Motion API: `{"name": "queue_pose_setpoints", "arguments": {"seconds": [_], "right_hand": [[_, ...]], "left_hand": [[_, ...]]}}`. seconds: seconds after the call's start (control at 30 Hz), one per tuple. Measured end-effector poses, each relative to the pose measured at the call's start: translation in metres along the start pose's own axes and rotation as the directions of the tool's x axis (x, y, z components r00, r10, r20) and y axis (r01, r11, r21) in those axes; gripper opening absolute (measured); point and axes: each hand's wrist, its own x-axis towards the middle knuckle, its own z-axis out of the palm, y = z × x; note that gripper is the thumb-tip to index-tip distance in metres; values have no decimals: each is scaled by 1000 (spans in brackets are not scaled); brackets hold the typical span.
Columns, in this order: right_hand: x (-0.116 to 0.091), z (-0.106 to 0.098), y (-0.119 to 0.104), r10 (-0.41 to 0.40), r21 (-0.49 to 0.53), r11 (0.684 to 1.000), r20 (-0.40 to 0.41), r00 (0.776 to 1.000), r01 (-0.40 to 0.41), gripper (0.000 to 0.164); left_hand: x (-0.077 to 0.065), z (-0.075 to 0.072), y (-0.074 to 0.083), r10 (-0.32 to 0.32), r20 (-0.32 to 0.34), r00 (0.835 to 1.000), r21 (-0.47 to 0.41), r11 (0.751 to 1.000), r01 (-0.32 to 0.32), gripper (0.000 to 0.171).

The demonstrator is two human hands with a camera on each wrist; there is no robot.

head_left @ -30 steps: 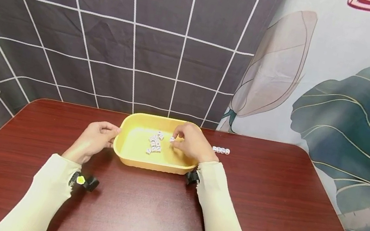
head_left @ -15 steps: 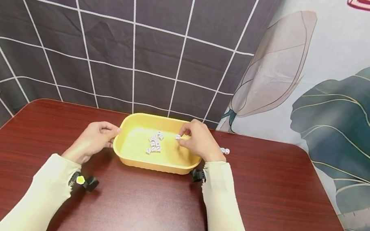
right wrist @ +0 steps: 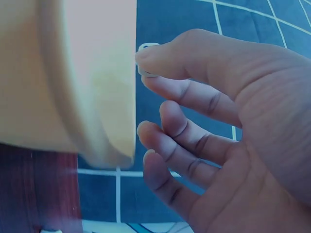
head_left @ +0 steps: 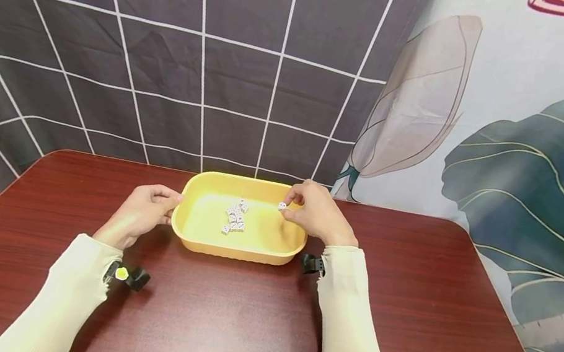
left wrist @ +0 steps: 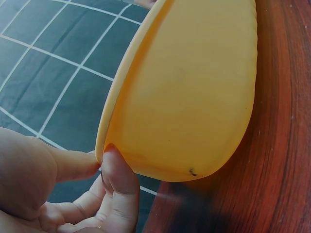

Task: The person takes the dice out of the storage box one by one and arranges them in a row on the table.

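Observation:
A shallow yellow plastic tub [head_left: 234, 253] stands near the table's far edge. My left hand [head_left: 142, 211] pinches its left rim; the left wrist view shows thumb and forefinger [left wrist: 119, 182] on either side of the tub's lip [left wrist: 108, 107]. Several white dice [head_left: 236, 218] lie clustered on the tub floor, left of its middle. My right hand [head_left: 322, 213] holds one white die [head_left: 282, 206] between thumb and forefinger, raised by the tub's right rim. From the right wrist, the die [right wrist: 146, 47] is mostly covered by the thumb; the other fingers curl loosely.
The dark red wooden table [head_left: 212, 315] ends just behind the tub. A dark gridded cloth [head_left: 167, 55] hangs behind it, with a leaf-print cloth [head_left: 519, 148] to the right. Black wrist cameras [head_left: 136, 278] sit on both forearms.
My right hand has lifted the die up and to the right, from inside the tub toward its right rim. It now hides the row of dice on the table. My left hand stays put.

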Motion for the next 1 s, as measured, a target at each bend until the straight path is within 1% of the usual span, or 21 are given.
{"name": "queue_pose_setpoints", "arguments": {"seconds": [0.33,0.53,0.7,1.0], "right_hand": [[-6,-14,13,18,42,999,-31,999,-17,7],[-12,-21,22,55,48,997,-30,998,-54,7],[-18,-26,31,92,64,994,-31,995,-90,8],[-26,-32,50,103,52,994,-69,992,-99,8]], "left_hand": [[-2,-1,2,8,-3,1000,1,1000,-8,36],[-2,-2,0,-4,-9,1000,14,1000,4,35],[-2,-1,-1,-1,-9,1000,12,1000,2,34],[-2,-1,0,4,-9,1000,14,1000,-4,35]]}}
